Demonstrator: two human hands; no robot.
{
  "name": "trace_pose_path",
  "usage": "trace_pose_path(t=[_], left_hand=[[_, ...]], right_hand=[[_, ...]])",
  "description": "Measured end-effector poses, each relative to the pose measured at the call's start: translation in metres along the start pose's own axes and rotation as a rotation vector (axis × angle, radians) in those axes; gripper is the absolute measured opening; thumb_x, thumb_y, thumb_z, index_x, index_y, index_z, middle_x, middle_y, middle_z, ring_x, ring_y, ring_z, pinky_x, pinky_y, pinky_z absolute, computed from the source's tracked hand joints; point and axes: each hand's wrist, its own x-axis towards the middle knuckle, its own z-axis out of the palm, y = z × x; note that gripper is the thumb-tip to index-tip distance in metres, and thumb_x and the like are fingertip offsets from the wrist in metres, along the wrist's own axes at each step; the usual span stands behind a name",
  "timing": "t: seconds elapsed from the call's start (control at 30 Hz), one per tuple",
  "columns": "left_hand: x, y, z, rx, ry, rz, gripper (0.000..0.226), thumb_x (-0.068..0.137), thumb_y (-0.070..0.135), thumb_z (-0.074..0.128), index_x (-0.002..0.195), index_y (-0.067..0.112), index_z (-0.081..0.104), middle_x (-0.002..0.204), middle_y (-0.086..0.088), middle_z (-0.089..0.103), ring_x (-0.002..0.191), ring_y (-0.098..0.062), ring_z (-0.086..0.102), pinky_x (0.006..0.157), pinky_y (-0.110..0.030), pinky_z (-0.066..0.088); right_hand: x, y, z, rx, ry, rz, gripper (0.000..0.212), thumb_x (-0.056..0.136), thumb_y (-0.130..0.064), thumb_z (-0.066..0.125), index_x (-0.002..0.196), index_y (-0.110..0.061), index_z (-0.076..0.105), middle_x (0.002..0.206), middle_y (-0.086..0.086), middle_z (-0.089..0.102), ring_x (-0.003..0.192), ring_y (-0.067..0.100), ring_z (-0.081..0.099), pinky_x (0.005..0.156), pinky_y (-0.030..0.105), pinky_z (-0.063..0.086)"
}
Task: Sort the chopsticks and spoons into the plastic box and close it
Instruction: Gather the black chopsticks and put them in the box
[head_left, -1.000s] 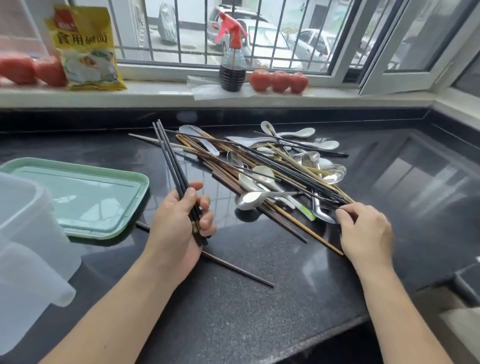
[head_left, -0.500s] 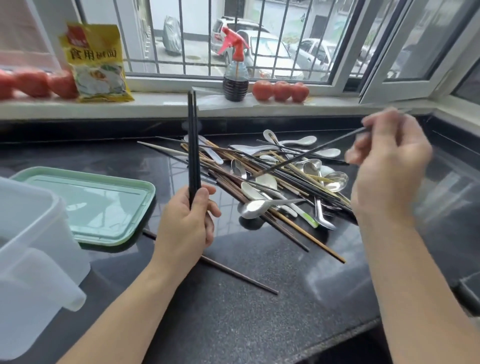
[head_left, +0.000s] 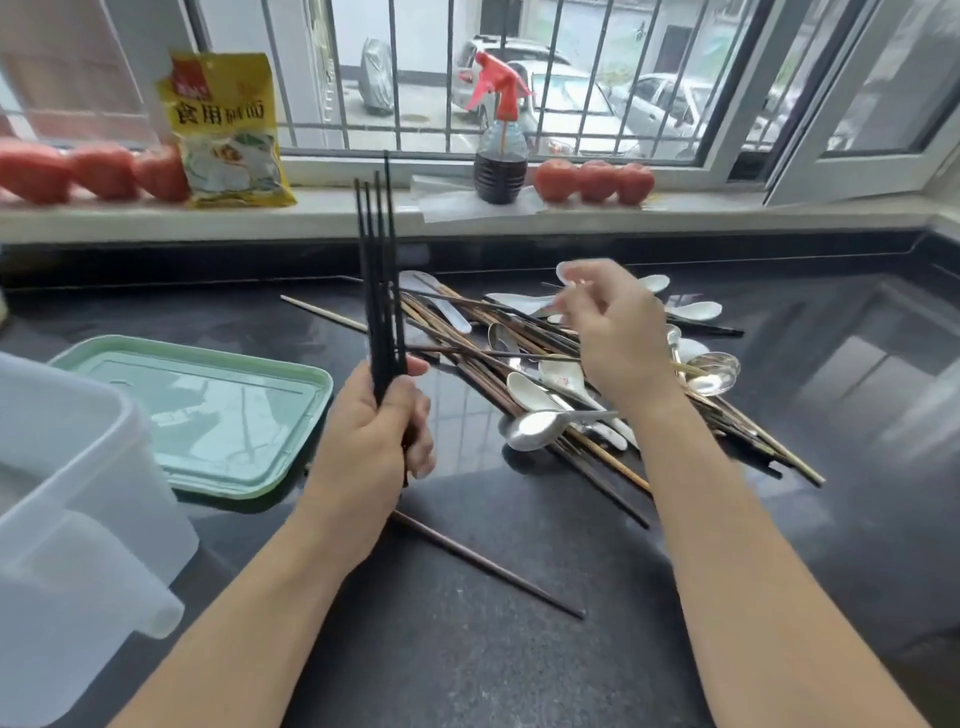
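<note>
Holding four black chopsticks (head_left: 378, 291) upright in my left hand (head_left: 375, 447), fist closed. Right hand (head_left: 615, 332) half-open, empty, hovers over the mixed pile of chopsticks and spoons (head_left: 561, 374) mid-counter, axes running toward the right edge. Translucent plastic box (head_left: 67, 499) sits at the left edge; one green lid (head_left: 208, 410).
</note>
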Motion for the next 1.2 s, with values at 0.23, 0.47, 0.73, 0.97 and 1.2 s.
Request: trace_pose_path(t=[0.23,0.47,0.73,0.97,1.2], left_hand=[[0.006,-0.002,-0.001,0.092,0.12,0.23,0.027,0.107,-0.003,0.038,0.116,0.017,0.055,0.098,-0.01,0.066,0.085,-0.025,0.069,0.082,-0.038,0.057],[0.02,-0.018,0.016,0.39,-0.054,0.16,0.017,0.108,0.008,0.039,0.104,0.022,0.048,0.1,-0.005,0.069,0.098,-0.021,0.071,0.078,-0.026,0.058],[0.021,-0.022,0.007,0.284,0.044,0.155,0.016,0.108,0.006,0.041,0.103,0.018,0.052,0.079,-0.005,0.062,0.065,-0.02,0.057,0.067,-0.041,0.053],[0.019,-0.019,0.001,0.014,0.068,-0.025,0.014,0.11,0.01,0.038,0.105,0.013,0.051,0.066,0.0,0.048,0.051,-0.013,0.035,0.047,-0.025,0.029],[0.016,-0.017,-0.001,-0.033,0.039,-0.072,0.014,0.11,0.01,0.039,0.107,0.011,0.052,0.066,-0.001,0.052,0.05,-0.014,0.039,0.047,-0.026,0.032]], right_hand=[[0.008,0.06,-0.041,-0.682,0.003,0.354,0.021,0.091,-0.014,0.06,0.088,-0.031,0.072,0.102,0.006,0.074,0.106,0.033,0.062,0.094,0.04,0.051],[0.007,0.068,-0.023,-0.721,-0.101,0.355,0.02,0.087,-0.008,0.067,0.093,-0.026,0.072,0.095,0.004,0.07,0.101,0.03,0.061,0.088,0.041,0.055],[0.004,0.067,-0.008,-0.745,-0.088,0.187,0.011,0.089,-0.024,0.072,0.1,-0.026,0.069,0.1,0.001,0.068,0.104,0.029,0.057,0.09,0.043,0.051],[0.003,0.062,0.01,-0.79,-0.095,0.136,0.02,0.091,-0.01,0.06,0.105,-0.019,0.072,0.099,0.003,0.07,0.101,0.029,0.059,0.087,0.043,0.053],[0.004,0.063,0.005,-0.658,-0.116,0.207,0.015,0.094,-0.017,0.065,0.104,-0.02,0.076,0.102,0.003,0.071,0.097,0.024,0.063,0.088,0.039,0.055]])
